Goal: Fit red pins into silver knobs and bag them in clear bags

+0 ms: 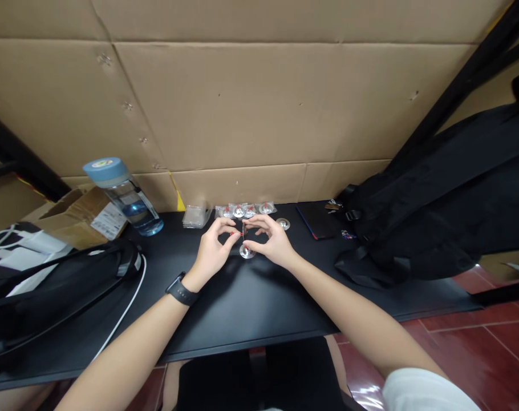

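Note:
Both my hands meet over the middle of the black table (251, 302). My left hand (214, 246), with a black watch on the wrist, pinches a thin red wire (242, 230) between thumb and forefinger. My right hand (271, 240) pinches the same wire from the other side, and its lower fingers touch a small silver metal disc (246, 252) lying beneath the wire. Whether the wire joins the disc is too small to tell.
Several bagged silver discs (241, 210) line the cardboard wall, with a loose disc (283, 224) and a clear plastic box (195, 217) nearby. A water bottle (125, 197) and cardboard box (77, 217) stand left. Black bags lie at left (49, 285) and right (434, 217). A dark notebook (321, 220) lies right.

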`<state>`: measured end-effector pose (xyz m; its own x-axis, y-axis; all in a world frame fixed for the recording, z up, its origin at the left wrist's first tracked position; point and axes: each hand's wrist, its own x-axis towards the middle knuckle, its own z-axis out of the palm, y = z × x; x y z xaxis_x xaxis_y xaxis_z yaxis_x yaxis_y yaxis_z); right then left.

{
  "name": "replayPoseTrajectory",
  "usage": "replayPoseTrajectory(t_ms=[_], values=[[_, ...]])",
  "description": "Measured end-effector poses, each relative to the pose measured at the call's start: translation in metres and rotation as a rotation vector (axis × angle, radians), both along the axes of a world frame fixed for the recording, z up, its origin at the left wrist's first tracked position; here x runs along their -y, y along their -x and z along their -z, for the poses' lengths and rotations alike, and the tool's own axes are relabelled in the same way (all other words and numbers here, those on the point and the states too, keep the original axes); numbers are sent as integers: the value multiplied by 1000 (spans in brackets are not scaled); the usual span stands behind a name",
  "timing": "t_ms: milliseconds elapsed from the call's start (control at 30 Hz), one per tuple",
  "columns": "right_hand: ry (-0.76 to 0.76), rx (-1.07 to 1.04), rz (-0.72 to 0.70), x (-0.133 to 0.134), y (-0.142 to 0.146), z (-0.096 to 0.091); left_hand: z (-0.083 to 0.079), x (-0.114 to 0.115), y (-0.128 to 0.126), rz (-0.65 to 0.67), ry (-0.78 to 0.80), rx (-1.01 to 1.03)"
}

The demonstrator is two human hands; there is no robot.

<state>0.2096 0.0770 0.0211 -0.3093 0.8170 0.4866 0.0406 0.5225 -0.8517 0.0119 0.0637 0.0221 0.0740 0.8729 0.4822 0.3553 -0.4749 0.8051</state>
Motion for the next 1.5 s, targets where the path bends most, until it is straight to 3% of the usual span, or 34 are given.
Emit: replayPoseTrajectory(t_ms=[567,1500], values=[[-24,2,8,2,3,5,4,3,-4,-15,-3,47],[178,-85,-55,-1,8,8,2,7,-3,-88,-37,-24]])
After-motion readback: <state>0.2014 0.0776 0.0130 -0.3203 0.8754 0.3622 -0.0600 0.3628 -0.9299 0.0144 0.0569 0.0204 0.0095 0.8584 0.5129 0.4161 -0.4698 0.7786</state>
